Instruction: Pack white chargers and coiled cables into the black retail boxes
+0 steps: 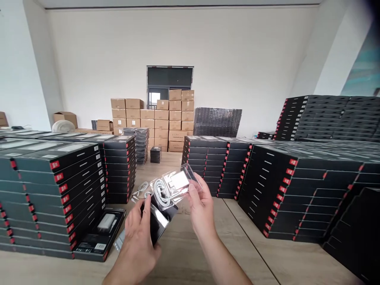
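A clear plastic tray (194, 179) tilts above the table, pinched at its right end by my right hand (203, 208). In it sit a white charger (179, 180) and a coiled white cable (162, 193). Below the tray, my left hand (139, 233) is closed round a glossy black box-like piece (158, 221) with a bright reflection across it. Beyond my left fingertips lies another small white cable coil (143, 187). My fingers and the tray hide part of the black piece.
Tall stacks of black boxes with red tabs stand left (86, 186) and right (273, 190) on the wooden table (234, 253). By the left stack, a black box (101, 237) carries a white charger (106, 222). Brown cartons (156, 122) are piled behind.
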Available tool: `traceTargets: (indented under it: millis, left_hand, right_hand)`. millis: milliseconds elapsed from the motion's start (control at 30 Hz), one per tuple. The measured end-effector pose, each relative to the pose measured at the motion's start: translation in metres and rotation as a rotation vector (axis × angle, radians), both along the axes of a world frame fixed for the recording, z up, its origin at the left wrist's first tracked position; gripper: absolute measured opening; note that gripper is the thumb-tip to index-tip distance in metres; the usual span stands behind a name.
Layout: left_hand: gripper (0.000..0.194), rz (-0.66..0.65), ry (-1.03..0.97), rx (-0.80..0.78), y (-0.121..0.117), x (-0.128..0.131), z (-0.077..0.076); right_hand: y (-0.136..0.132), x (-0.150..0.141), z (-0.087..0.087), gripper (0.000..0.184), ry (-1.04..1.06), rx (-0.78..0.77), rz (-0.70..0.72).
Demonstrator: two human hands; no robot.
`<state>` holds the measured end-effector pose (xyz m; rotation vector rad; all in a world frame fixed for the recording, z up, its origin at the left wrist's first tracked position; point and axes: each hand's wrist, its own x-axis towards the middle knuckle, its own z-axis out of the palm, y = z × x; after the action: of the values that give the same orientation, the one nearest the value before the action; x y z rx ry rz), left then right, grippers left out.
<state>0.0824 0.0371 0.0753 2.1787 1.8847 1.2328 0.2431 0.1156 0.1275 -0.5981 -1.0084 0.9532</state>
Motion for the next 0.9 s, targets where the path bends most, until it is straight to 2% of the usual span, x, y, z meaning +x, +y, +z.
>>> traceTargets:
  millis: [133, 233, 333, 467, 567, 667, 767, 900]
  left_hand:
    - [0.111, 0.038, 0.067, 0.071, 0.002, -0.003, 0.002]
    - [0.108, 0.052, 0.086, 0.098, 0.003, -0.006, 0.005]
    - [0.108, 0.04, 0.084, 0.11, 0.002, -0.008, 0.006]
    - [0.111, -0.052, 0.085, 0.078, 0.0, -0.007, 0.006]
    - [0.113, -0.118, 0.046, 0.008, -0.003, -0.006, 0.006]
    - [0.114, -0.195, -0.059, -0.07, -0.005, -0.006, 0.008]
    - [0.115, -0.289, -0.17, -0.126, -0.007, -0.006, 0.012]
    - [0.114, -0.321, -0.241, -0.127, -0.008, -0.004, 0.016]
  right_hand:
    - [0.004, 0.005, -0.005, 0.049, -0.151, 0.009, -0.096]
    - [0.005, 0.01, -0.005, 0.047, -0.247, 0.028, -0.085]
    - [0.005, 0.016, 0.001, 0.047, -0.313, 0.013, -0.004]
    - [0.004, 0.025, 0.012, 0.047, -0.388, -0.035, 0.084]
    - [0.0, 0.03, 0.02, 0.047, -0.408, -0.126, 0.229]
    - [-0.004, 0.036, 0.028, 0.045, -0.228, -0.253, 0.458]
    - [-0.005, 0.039, 0.031, 0.042, -0.066, -0.298, 0.631]
    - [-0.006, 0.038, 0.026, 0.036, -0.182, -0.27, 0.63]
